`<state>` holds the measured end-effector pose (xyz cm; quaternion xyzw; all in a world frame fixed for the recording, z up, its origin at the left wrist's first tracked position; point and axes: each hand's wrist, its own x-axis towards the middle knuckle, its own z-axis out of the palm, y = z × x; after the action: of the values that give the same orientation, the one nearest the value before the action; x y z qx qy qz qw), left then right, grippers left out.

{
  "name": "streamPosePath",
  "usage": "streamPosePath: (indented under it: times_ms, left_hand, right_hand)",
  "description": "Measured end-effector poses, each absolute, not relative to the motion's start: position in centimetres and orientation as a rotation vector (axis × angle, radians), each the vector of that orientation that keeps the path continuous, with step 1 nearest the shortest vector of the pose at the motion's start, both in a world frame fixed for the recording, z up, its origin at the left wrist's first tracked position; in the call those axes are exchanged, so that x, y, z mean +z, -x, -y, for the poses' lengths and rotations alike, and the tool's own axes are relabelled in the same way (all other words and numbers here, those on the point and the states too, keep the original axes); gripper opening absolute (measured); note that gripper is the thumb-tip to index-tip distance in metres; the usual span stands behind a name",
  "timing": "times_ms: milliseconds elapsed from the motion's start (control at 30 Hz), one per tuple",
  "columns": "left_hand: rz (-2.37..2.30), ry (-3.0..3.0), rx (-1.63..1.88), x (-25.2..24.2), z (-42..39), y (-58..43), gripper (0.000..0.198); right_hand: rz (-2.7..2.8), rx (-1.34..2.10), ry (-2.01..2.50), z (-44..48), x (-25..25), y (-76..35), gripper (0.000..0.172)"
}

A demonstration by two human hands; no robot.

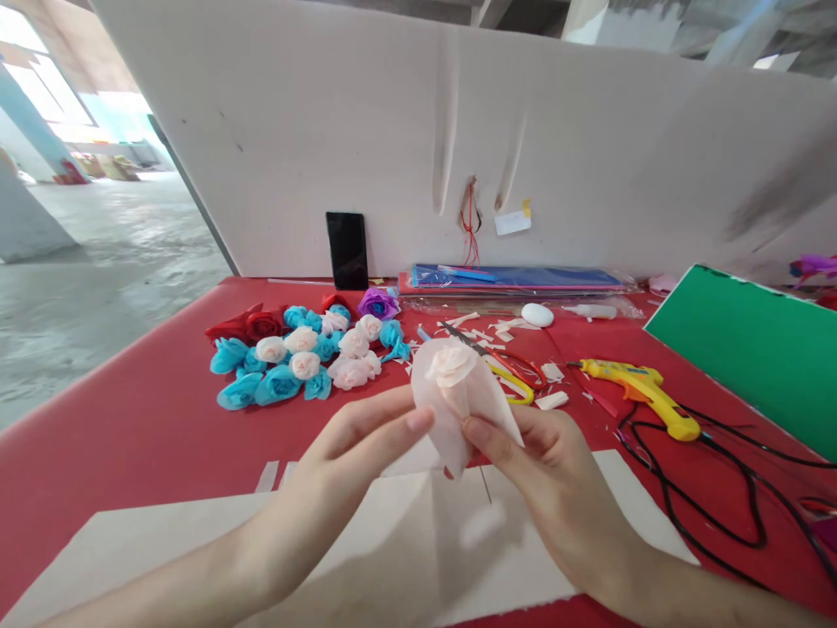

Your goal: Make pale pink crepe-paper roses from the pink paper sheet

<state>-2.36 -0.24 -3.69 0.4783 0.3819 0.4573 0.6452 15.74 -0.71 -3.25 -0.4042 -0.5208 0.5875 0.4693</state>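
A pale pink paper flower [452, 365] with a wide outer petal is held up in the middle, above a cream sheet [418, 541]. My right hand [546, 471] pinches its lower right side between thumb and fingers. My left hand [366, 445] is at its left side, with the thumb lying against the petal and the other fingers partly hidden behind it. Below the flower a thin dark wire [486, 485] shows. Just behind the flower lie scissors [523, 388] with yellow and red handles, among paper scraps.
Blue, pink, red and purple paper flowers [304, 365] lie at left on the red table [150, 419]. A black phone [347, 250] leans on the white panel [294, 113]. At right are a yellow glue gun [644, 392], its black cable [751, 497] and a green board [751, 349].
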Motion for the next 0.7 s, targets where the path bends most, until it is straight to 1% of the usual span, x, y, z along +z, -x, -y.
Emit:
streamPosePath:
  times_ms: [67,233,467,567,700]
  left_hand:
    - [-0.852,-1.056,1.102,-3.6,0.2,2.2,0.019]
    - [-0.727,-1.073,1.145,-3.0,0.2,1.5,0.008]
    - [-0.635,-1.050,1.170,-2.4,0.6,1.2,0.013]
    - [-0.646,-1.054,1.187,-2.2,0.8,1.1,0.017]
    - [-0.695,-1.057,1.199,-2.4,1.0,0.9,0.017]
  right_hand:
    - [1.198,1.470,0.963,0.8,-3.5,-15.9,0.035]
    - [1.076,1.703,0.890,1.1,-3.9,-15.9,0.037]
    - [1.135,1.718,0.831,1.4,-4.1,-15.4,0.035]
    - [1.180,1.711,0.839,1.5,-4.2,-15.3,0.036]
    - [1.219,1.696,0.862,1.8,-4.1,-15.3,0.036]
